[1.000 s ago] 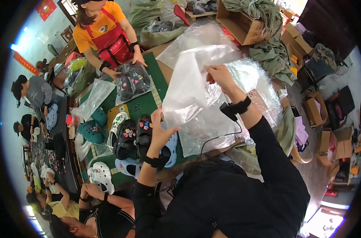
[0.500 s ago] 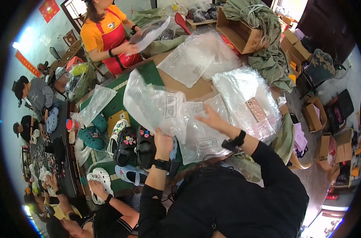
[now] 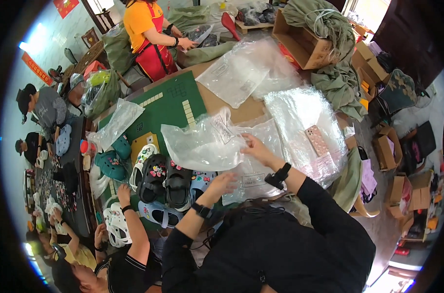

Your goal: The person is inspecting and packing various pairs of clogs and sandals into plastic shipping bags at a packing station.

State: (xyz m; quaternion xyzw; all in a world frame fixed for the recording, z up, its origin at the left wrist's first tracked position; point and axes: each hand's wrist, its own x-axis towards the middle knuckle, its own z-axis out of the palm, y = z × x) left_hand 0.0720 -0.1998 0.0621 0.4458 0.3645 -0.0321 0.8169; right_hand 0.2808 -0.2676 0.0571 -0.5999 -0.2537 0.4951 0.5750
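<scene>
A clear plastic bag (image 3: pixel 197 149) with a printed mark spreads in the air over the table's left middle. Its right edge is pinched in the closed fingers of my right hand (image 3: pixel 255 149). Below it is my left hand (image 3: pixel 224 184), fingers stretched out and holding nothing, near the row of clogs. Another clear bag (image 3: pixel 251 183) lies flat under my right wrist. Left of my left hand stand black clogs with colourful charms (image 3: pixel 178 183) and a light blue clog (image 3: pixel 202 180).
To the right lies a stack of shiny clear bags (image 3: pixel 300 112) with a pink patterned phone (image 3: pixel 316 140) on it. More bags (image 3: pixel 234 73) lie at the far side. White clogs (image 3: pixel 117 224) and teal clogs (image 3: pixel 109 163) sit left. A co-worker's hand (image 3: pixel 124 194) reaches close by; another person stands behind the table.
My left hand has let go of the bag and drawn back to the right. My right hand has closed on the bag's edge. The standing co-worker has lowered the bag they hold.
</scene>
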